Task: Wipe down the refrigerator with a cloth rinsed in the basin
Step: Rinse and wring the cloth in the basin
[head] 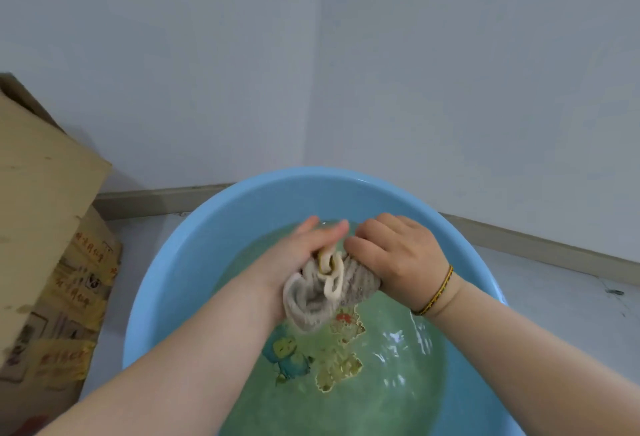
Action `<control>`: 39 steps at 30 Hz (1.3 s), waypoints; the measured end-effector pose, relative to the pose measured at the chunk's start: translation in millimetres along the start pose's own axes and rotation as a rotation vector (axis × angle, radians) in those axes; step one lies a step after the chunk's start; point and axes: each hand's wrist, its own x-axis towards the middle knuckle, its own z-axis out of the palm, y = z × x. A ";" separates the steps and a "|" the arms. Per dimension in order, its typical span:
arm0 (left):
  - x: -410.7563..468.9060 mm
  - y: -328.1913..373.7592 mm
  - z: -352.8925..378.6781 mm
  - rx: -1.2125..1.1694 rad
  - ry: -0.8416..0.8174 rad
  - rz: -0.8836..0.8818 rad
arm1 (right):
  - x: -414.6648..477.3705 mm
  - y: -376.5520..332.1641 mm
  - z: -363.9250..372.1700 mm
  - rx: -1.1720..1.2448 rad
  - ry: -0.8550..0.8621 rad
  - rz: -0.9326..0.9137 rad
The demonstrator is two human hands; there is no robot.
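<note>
Both hands work a bunched cloth over the water, middle of the frame.

Both forearms reach in from the bottom corners and meet above the basin [242, 200]. The right hand [398, 255], a bracelet [437, 292] on its wrist, has its fingers curled round the cloth [322, 293]. The left hand [304, 248], slightly blurred, presses against the cloth with fairly straight fingers. The hands nearly touch, with the cloth between them and hanging under them above the greenish water. A box [45, 228] stands at the left edge.
</note>
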 end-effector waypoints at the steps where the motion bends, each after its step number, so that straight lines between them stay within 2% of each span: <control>1: -3.0 -3.5 -1.7 0.073 -0.118 -0.089 | 0.0 2.5 0.4 -0.022 0.028 -0.057; 4: -9.3 -10.9 -5.0 0.278 -0.350 -0.237 | 6.6 5.5 -0.1 -0.030 -0.011 -0.212; 6: -7.3 -11.8 -5.4 0.551 -0.333 -0.260 | 7.6 6.4 2.7 -0.049 -0.090 -0.311; 9: 2.6 -9.0 -1.1 1.190 -0.114 -0.200 | 2.1 3.5 11.4 -0.102 -0.237 -0.280; 11: 6.4 -6.1 5.8 1.577 0.045 -0.087 | 7.4 -6.5 9.4 -0.183 -0.365 -0.134; 12: 7.9 -7.4 7.6 1.703 0.143 -0.021 | 16.2 -13.1 3.8 -0.204 -0.492 -0.020; 14: 10.6 -11.8 6.8 1.832 0.346 0.130 | 28.6 -21.3 -1.3 -0.097 -0.785 0.200; 15: 11.4 -14.0 4.2 1.865 0.407 0.225 | 28.9 -23.1 -0.2 -0.036 -0.862 0.314; 17: 12.0 -15.1 -3.2 1.929 0.413 0.384 | 30.1 -28.9 2.3 0.071 -0.968 0.534; 19: 10.4 -9.7 -11.1 1.986 0.346 0.468 | 30.2 -35.4 0.9 0.180 -0.935 0.671; 22: 3.4 1.2 -18.0 1.943 0.269 0.534 | 26.9 -39.9 0.0 0.391 -0.800 0.860; 27: -8.9 8.1 -9.4 1.534 0.344 0.748 | 27.1 -43.4 -11.9 0.699 -0.339 1.095; 29: -10.6 4.1 -7.5 1.388 0.365 0.767 | 25.7 -47.9 -11.9 0.799 -0.233 1.179; 34: -4.4 -1.8 -4.6 1.242 0.381 0.716 | 23.0 -46.8 -4.7 0.931 -0.174 1.330; 39: -4.5 1.8 -4.2 1.332 0.327 0.610 | 20.4 -43.3 -6.2 0.742 -0.260 1.236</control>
